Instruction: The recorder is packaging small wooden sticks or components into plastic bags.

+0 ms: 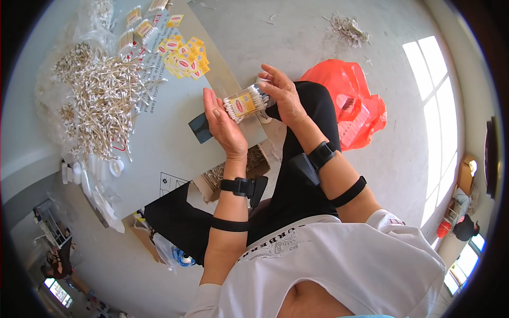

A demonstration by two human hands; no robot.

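Between my two palms, over the table's edge, is a bundle of cotton swabs (244,104) with a yellow label card on its face. My left hand (227,126) presses its left end, fingers straight and together. At the other end my right hand (284,99) supports it, its fingers partly bent and spread. Part of the bundle's right end is hidden by the right fingers. A dark flat piece (200,129) lies on the table beside my left hand. Farther off, yellow label cards (184,57) are spread in a loose pile.
A large heap of loose cotton swabs (101,90) covers the table's (164,132) left side. Several finished-looking swab bundles (144,29) sit at the back. An open cardboard box (257,161) with swabs stands below the edge. A red plastic bag (366,114) rests right of my leg.
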